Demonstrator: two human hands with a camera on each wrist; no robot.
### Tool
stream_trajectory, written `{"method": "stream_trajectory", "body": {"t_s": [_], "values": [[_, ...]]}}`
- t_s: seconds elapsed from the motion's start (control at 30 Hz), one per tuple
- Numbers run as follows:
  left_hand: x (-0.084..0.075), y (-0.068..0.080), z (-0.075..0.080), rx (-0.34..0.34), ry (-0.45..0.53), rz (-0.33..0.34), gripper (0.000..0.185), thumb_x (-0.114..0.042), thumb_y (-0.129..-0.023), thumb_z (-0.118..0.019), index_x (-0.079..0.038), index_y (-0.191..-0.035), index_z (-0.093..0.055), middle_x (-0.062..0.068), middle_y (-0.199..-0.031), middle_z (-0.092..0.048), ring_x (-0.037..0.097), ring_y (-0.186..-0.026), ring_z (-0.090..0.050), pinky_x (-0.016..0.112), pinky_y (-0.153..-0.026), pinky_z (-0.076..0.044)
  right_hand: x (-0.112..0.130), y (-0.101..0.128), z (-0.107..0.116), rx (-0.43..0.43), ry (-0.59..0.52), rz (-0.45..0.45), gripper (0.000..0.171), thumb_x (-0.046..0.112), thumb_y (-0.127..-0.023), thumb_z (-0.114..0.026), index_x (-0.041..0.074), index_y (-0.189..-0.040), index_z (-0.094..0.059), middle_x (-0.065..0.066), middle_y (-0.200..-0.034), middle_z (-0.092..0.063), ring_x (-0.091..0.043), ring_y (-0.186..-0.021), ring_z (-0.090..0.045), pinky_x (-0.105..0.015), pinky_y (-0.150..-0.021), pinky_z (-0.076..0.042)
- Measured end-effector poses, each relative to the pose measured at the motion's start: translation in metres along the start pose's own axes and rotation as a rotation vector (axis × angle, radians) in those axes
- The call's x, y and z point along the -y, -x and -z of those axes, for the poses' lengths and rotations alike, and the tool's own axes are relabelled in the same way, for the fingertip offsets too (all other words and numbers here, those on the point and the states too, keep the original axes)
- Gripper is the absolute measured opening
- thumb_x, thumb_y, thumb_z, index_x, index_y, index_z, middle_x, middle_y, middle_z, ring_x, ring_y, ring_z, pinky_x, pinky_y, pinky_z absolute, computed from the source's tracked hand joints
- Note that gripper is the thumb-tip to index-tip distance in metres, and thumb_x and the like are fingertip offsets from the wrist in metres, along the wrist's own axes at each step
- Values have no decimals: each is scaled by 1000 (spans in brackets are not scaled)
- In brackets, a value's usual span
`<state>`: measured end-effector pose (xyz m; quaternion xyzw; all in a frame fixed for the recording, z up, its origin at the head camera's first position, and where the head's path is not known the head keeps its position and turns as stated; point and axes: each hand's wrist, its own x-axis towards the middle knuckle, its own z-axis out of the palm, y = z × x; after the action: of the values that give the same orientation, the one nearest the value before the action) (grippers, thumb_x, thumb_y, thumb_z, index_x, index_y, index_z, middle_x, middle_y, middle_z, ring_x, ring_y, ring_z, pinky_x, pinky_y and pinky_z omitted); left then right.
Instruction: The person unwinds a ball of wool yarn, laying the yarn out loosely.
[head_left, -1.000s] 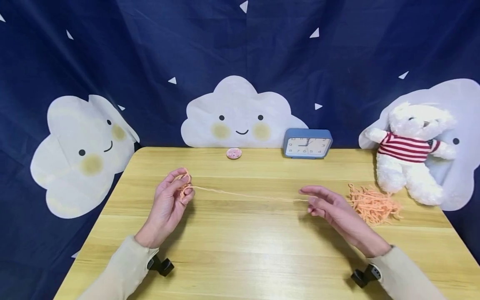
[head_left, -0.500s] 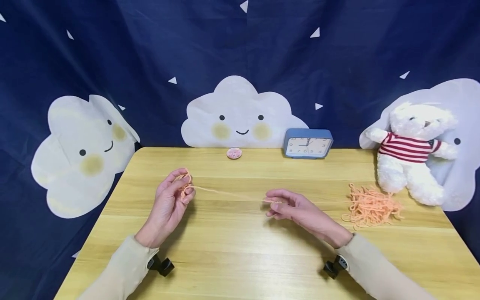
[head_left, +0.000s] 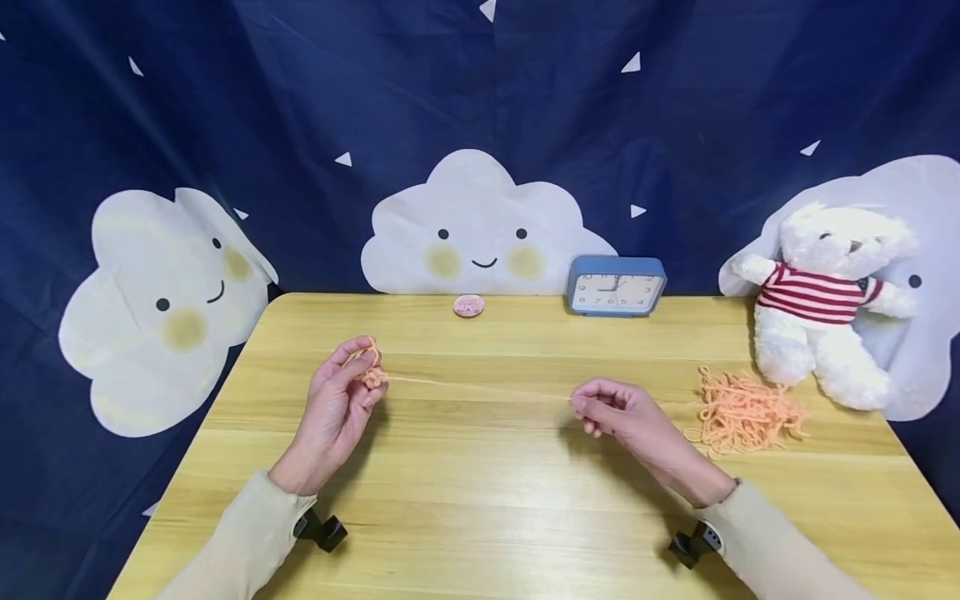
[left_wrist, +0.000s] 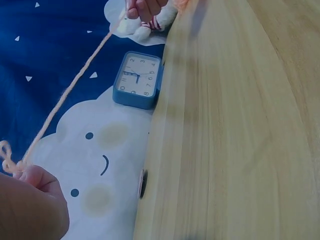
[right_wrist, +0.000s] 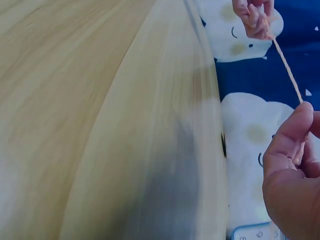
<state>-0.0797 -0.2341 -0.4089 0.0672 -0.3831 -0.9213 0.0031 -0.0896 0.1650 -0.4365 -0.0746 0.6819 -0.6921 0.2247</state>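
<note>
A strand of orange yarn stretches taut above the table, between the left hand, whose grip pinches a small wound bundle, and the right hand, fingertips pinching the strand. Light, soft and limp, the yarn likely handles best pinched under tension. Half a second earlier the right hand sat nearer the left; it has since drawn rightward toward the loose yarn pile.

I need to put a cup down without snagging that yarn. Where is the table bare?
Bare wood runs along the table's near edge between the two sleeves, and at the far left corner. Crowded: the right side, with the yarn pile and teddy bear, and the taut strand between both hands.
</note>
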Motion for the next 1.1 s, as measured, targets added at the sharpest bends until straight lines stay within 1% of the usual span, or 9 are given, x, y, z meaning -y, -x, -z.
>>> {"method": "stream_trajectory", "body": {"t_s": [0.07, 0.23, 0.33, 0.47, 0.6, 0.83, 1.0, 1.1], "values": [[0, 0, -1, -3, 3, -8, 15, 6, -111, -52, -2, -119, -62, 6, -93, -61, 13, -68, -51, 22, -55, -27, 1, 4, 4, -16, -13, 2, 26, 12, -108, -69, -10, -121, -67, -11, -100, -71, -12, -82, -63, -26, -76, -58], [0, 0, -1, 8, 14, -24, 17, 9, -109, -55, 0, -122, -62, 8, -95, -64, 14, -70, -58, 20, -54, -39, 4, 14, 15, -62, -66, 11, 19, 12, -109, -68, -5, -118, -70, -7, -99, -69, -11, -82, -62, -24, -75, -58], [0, 1, 0, 18, 18, -24, 19, 10, -109, -56, 0, -124, -62, 8, -95, -64, 14, -71, -59, 20, -54, -42, 5, 21, 25, -96, -114, 35, 14, 9, -110, -66, -2, -116, -72, -5, -98, -69, -10, -81, -62, -22, -73, -57], [-2, 3, 2, 18, 26, -22, 20, 10, -108, -57, 0, -125, -62, 8, -96, -64, 15, -73, -60, 20, -56, -46, 4, 29, 39, -127, -168, 80, 12, 6, -111, -63, 0, -114, -73, -5, -97, -70, -10, -79, -63, -21, -71, -57], [-3, 4, 3, 16, 30, -24, 21, 10, -108, -58, 0, -125, -63, 8, -96, -63, 16, -74, -61, 20, -57, -49, 3, 35, 52, -142, -198, 116, 14, 3, -111, -60, 2, -114, -74, -4, -96, -71, -10, -80, -64, -21, -70, -57], [-3, 5, 4, 34, 35, -27, 24, 12, -109, -54, 0, -128, -61, 9, -101, -60, 17, -77, -58, 20, -59, -48, -4, 49, 76, -153, -246, 161, 23, -1, -113, -53, 5, -113, -75, -2, -96, -72, -9, -78, -66, -20, -67, -57], [-3, 5, 4, 34, 51, -30, 25, 14, -108, -54, 2, -129, -61, 13, -104, -64, 18, -82, -64, 21, -64, -53, -10, 58, 91, -183, -282, 173, 27, -3, -114, -51, 5, -113, -77, -3, -96, -73, -9, -77, -66, -22, -66, -58], [-3, 5, 4, 26, 50, -32, 26, 15, -107, -54, 2, -128, -62, 14, -107, -66, 18, -86, -67, 22, -69, -57, -13, 63, 100, -204, -320, 193, 29, -5, -113, -50, 3, -113, -77, -4, -96, -74, -10, -78, -67, -22, -67, -59]]}}
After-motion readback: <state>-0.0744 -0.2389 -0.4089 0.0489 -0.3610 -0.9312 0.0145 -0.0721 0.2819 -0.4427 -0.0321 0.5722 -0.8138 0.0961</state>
